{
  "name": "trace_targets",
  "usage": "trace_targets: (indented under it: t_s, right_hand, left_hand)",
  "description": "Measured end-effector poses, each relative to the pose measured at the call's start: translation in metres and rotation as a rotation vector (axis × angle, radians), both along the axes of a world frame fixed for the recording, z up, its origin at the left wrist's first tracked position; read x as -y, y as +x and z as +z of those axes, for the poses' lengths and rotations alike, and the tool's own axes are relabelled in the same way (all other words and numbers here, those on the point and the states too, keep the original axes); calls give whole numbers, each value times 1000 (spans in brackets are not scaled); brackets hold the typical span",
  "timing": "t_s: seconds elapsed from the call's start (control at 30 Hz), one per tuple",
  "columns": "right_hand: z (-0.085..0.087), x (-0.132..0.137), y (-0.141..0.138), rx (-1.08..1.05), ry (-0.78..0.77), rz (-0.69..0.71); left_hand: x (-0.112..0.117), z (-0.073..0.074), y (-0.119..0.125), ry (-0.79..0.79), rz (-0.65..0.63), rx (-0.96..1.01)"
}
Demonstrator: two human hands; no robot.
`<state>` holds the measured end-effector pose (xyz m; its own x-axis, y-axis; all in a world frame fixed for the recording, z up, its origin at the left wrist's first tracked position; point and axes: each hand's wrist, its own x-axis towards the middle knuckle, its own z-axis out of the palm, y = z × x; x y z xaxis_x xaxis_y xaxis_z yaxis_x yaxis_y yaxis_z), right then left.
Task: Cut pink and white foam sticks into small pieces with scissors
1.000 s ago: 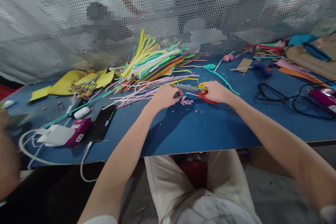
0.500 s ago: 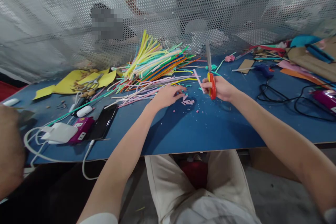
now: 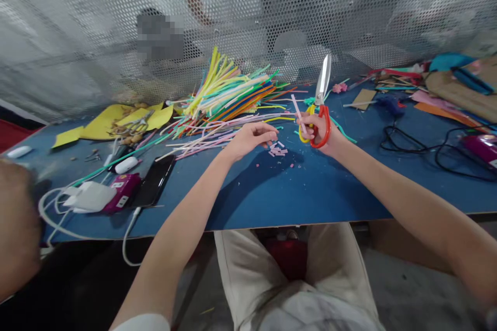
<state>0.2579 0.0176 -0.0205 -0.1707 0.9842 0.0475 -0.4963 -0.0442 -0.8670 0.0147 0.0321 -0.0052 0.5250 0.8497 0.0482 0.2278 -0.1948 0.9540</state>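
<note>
My right hand (image 3: 316, 129) is closed around a pair of scissors (image 3: 323, 83) with red and yellow handles. The blades point up and away from me and look closed. The same hand also holds a short lilac pipe cleaner (image 3: 295, 106) upright in its fingers. To the left, my left hand (image 3: 254, 138) hovers low over the table, fingertips brought together; whatever may be between them is too small to make out. Just beside those fingertips lies a small heap of cut lilac pieces (image 3: 278, 151). Behind my left hand spread long lilac pipe cleaners (image 3: 221, 132).
A big multicoloured pipe cleaner bundle (image 3: 229, 90) lies before the perforated metal screen (image 3: 240, 5). On the left are yellow paper (image 3: 97, 121), a phone (image 3: 155, 181), a charger (image 3: 91, 196) and another person's arm (image 3: 17, 227). A glue gun (image 3: 391, 106) and black cable (image 3: 419, 150) lie right.
The scissors have swung to the right, turning their blades and handles into fuller view. The lilac piece has risen slightly with my right hand. My left hand's fingers have drawn together.
</note>
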Motion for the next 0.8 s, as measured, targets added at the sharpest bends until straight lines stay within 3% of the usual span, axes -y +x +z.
trace_targets:
  t_s: [0.13,0.33,0.5,0.8]
  right_hand:
    - [-1,5,-9,10,38,-12]
    - [-3,10,-11,96,134,-2]
    - [-4,14,-14,189,189,-41]
    - [-12,17,-15,380,239,-42]
  left_hand:
    - [-3,-9,3,-50,44,83]
    - [-6,-16,2,-50,-76,61]
    - [0,-17,9,-125,15,141]
    - [12,-14,18,-229,4,195]
